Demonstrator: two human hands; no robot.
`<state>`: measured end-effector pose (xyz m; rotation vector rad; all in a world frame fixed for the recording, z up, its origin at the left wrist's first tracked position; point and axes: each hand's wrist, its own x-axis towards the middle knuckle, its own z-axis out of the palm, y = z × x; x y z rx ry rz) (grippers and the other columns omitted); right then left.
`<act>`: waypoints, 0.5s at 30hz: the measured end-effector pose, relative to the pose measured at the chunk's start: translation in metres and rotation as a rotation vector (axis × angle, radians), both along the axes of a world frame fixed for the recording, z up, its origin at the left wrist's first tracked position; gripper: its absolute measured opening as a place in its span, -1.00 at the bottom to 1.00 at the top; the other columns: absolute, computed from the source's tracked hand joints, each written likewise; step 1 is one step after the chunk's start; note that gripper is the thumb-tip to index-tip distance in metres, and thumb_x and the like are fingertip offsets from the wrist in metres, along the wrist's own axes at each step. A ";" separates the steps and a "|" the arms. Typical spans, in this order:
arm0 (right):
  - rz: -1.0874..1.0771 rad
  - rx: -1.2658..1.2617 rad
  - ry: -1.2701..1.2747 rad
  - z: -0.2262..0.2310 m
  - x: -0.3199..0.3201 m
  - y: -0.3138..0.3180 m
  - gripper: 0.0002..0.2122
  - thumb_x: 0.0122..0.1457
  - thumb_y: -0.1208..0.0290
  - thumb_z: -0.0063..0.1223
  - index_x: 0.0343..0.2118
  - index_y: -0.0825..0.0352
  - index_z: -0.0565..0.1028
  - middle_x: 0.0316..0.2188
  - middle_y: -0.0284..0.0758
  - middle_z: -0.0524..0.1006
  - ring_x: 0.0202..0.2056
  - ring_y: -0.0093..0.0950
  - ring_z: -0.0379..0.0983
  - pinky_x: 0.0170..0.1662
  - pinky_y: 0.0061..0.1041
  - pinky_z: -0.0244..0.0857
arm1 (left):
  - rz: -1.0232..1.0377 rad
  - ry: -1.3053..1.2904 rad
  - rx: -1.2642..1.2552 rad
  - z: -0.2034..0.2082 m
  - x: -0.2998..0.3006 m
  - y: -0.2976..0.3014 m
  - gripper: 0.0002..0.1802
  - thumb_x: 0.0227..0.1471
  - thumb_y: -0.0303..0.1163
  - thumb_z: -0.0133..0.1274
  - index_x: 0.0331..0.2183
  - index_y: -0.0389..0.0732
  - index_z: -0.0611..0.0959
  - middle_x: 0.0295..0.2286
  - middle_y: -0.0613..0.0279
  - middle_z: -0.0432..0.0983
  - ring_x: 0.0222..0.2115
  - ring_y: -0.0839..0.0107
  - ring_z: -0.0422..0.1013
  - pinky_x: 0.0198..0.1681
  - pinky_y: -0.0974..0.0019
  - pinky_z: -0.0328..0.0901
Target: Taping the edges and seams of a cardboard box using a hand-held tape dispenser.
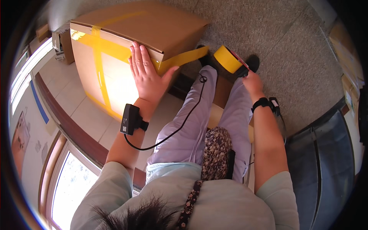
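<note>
Nearby, grey carpet (295,76) and pale tiles (69,97) flank the taped box (119,73).

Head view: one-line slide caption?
Left hand on a taped cardboard box, right hand holding a roll of yellow tape.

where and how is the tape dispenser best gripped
The tape dispenser is probably best gripped at the end away from its yellow roll, coming from the person's right: the wide roll sticks out on the left, and the right hand holds that opposite end, clear of the tape.
</note>
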<state>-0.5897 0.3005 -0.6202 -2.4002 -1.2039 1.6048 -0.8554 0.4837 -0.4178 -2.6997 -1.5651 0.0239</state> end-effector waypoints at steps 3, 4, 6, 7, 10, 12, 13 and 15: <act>-0.015 -0.181 -0.128 -0.019 0.012 -0.020 -0.74 -0.03 0.33 -0.02 -0.25 0.26 0.53 -0.32 -0.05 0.53 -0.22 -0.08 0.46 -0.16 -0.16 0.33 | 0.000 0.002 0.003 0.002 -0.001 0.000 0.11 -0.19 0.14 0.19 0.15 -0.41 0.09 0.17 -0.23 -0.03 0.19 -0.12 -0.04 0.18 -0.09 -0.06; -0.051 -0.199 -0.114 -0.023 0.018 -0.030 -0.73 -0.02 0.33 -0.04 -0.25 0.27 0.53 -0.31 -0.03 0.53 -0.21 -0.07 0.46 -0.15 -0.16 0.33 | -0.001 0.002 0.013 0.002 -0.002 0.000 0.12 -0.20 0.14 0.19 0.15 -0.41 0.09 0.17 -0.23 -0.02 0.19 -0.11 -0.04 0.18 -0.09 -0.05; -0.111 -0.273 -0.182 -0.043 0.044 -0.065 -0.71 -0.04 0.35 -0.04 -0.25 0.35 0.52 -0.30 0.01 0.53 -0.19 -0.05 0.44 -0.16 -0.15 0.31 | -0.002 -0.020 0.012 -0.001 0.002 -0.001 0.11 -0.19 0.14 0.19 0.15 -0.41 0.09 0.16 -0.24 -0.02 0.19 -0.12 -0.03 0.18 -0.09 -0.05; -0.109 -0.272 -0.189 -0.051 0.059 -0.081 -0.71 -0.04 0.35 -0.04 -0.25 0.35 0.52 -0.30 0.01 0.53 -0.19 -0.05 0.44 -0.16 -0.15 0.31 | -0.003 -0.036 0.014 -0.003 0.004 -0.001 0.10 -0.19 0.13 0.19 0.15 -0.40 0.10 0.16 -0.24 -0.01 0.19 -0.12 -0.03 0.17 -0.09 -0.05; -0.321 -0.392 -0.157 -0.057 0.096 -0.112 -0.71 -0.06 0.37 -0.02 -0.28 0.42 0.51 -0.36 -0.01 0.55 -0.26 -0.08 0.49 -0.24 -0.20 0.33 | 0.011 -0.028 -0.001 -0.004 0.005 -0.003 0.08 -0.17 0.11 0.18 0.15 -0.41 0.10 0.16 -0.24 0.00 0.18 -0.12 -0.02 0.16 -0.11 -0.04; -0.572 -0.481 -0.122 -0.052 0.104 -0.113 -0.92 -0.05 0.45 0.02 -0.53 0.29 0.37 -0.69 -0.33 0.38 -0.65 -0.44 0.36 -0.59 -0.44 0.21 | 0.019 -0.006 -0.010 0.000 0.003 -0.002 0.05 -0.14 0.10 0.16 0.15 -0.42 0.10 0.16 -0.22 -0.01 0.19 -0.11 -0.02 0.18 -0.08 -0.06; -0.569 -0.475 -0.118 -0.047 0.103 -0.111 -0.92 -0.05 0.45 0.02 -0.53 0.29 0.37 -0.69 -0.33 0.38 -0.65 -0.44 0.36 -0.59 -0.44 0.21 | 0.024 0.017 -0.024 0.002 0.001 -0.002 0.03 -0.11 0.09 0.14 0.14 -0.42 0.11 0.17 -0.20 -0.01 0.19 -0.10 -0.03 0.20 -0.06 -0.07; -0.816 -0.374 -0.039 -0.034 0.103 -0.101 -0.90 -0.04 0.47 0.00 -0.56 0.24 0.30 -0.71 -0.40 0.30 -0.68 -0.49 0.27 -0.61 -0.45 0.16 | 0.027 0.017 -0.033 0.004 -0.004 -0.002 -0.02 -0.08 0.06 0.12 0.14 -0.42 0.12 0.17 -0.20 -0.02 0.19 -0.10 -0.04 0.20 -0.07 -0.07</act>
